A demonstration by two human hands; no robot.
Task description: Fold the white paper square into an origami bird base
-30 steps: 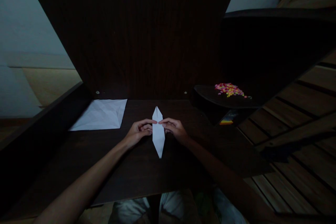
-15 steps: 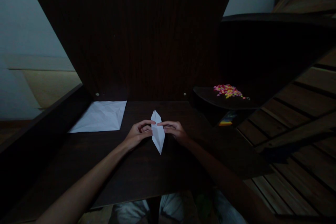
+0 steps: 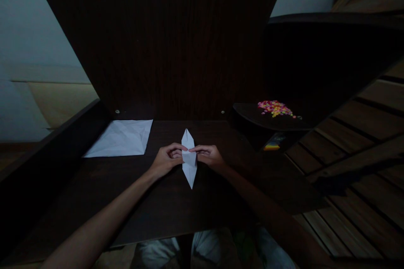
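Note:
A piece of folded white paper, long and pointed at both ends, is held over the dark desk between my two hands. My left hand pinches its left edge, the index finger lying on the paper's face near the middle. From the other side my right hand grips the right edge the same way, fingertips almost meeting the left ones. A crease crosses the paper below the fingers. Both thumbs are partly hidden behind it.
A creased white sheet lies at the desk's back left. On a small rounded shelf to the right sits a pile of colourful small pieces. A tall dark panel closes off the back, and a low side board borders the left.
The paper's lower part has tilted and straightened, its bottom tip shifting slightly left and down. Both hands keep hold in nearly the same place.

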